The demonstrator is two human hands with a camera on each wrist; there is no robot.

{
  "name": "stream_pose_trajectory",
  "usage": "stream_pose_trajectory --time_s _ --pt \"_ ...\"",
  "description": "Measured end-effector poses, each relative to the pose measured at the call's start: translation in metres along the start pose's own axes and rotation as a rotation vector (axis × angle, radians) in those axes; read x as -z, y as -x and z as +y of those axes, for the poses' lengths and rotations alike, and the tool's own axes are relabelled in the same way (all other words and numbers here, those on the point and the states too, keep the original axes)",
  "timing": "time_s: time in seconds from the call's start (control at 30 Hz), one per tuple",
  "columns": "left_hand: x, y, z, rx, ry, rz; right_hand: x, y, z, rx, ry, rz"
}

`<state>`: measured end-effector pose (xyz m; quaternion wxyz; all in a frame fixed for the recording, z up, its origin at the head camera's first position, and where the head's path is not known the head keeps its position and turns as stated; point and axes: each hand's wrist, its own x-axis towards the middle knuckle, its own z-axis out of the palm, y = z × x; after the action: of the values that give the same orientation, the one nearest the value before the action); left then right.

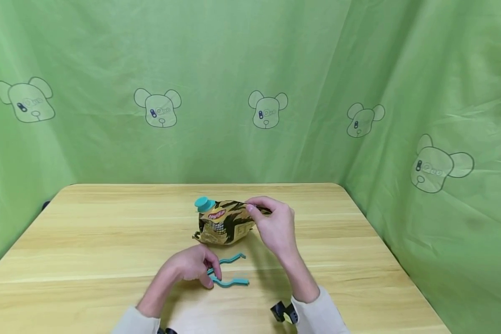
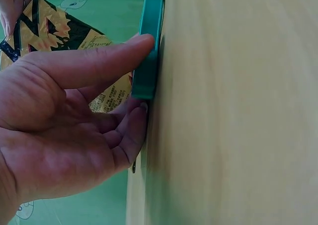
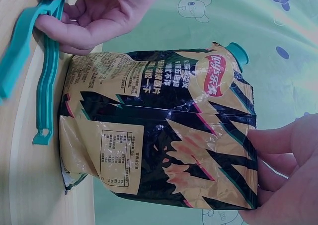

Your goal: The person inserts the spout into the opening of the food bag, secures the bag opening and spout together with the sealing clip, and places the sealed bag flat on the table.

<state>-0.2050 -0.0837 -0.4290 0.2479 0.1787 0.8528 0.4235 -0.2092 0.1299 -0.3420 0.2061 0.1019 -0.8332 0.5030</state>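
A gold and black snack bag (image 1: 227, 227) lies on the table, a teal round cap (image 1: 204, 204) at its upper left corner. My right hand (image 1: 275, 227) pinches the bag's right end; in the right wrist view the fingers (image 3: 278, 140) grip the bag's edge (image 3: 198, 135). Nearer the front, my left hand (image 1: 192, 266) holds a teal two-armed clip (image 1: 234, 282), its arms spread apart. The left wrist view shows the thumb (image 2: 134, 48) against the clip (image 2: 149, 61), low over the table. In the right wrist view the clip (image 3: 45, 96) is beside the bag.
The light wood table (image 1: 108, 222) reaches to a green curtain (image 1: 217, 153) with printed bear heads at the back and right. Dark devices (image 1: 285, 312) sit at both wrists near the front.
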Motion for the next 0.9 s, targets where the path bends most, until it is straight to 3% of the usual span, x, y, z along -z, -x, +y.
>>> stream_pose_trajectory --time_s 0.43,0.7,0.9 --pt "0.006 0.0 -0.004 0.008 0.041 0.025 0.0 -0.001 0.001 0.007 0.009 0.01" --pt "0.019 0.008 0.001 -0.053 0.162 0.04 0.001 -0.001 0.0 -0.007 0.012 -0.008" --pt "0.029 0.014 0.006 -0.092 0.172 0.056 0.001 -0.001 0.0 -0.011 0.015 -0.008"
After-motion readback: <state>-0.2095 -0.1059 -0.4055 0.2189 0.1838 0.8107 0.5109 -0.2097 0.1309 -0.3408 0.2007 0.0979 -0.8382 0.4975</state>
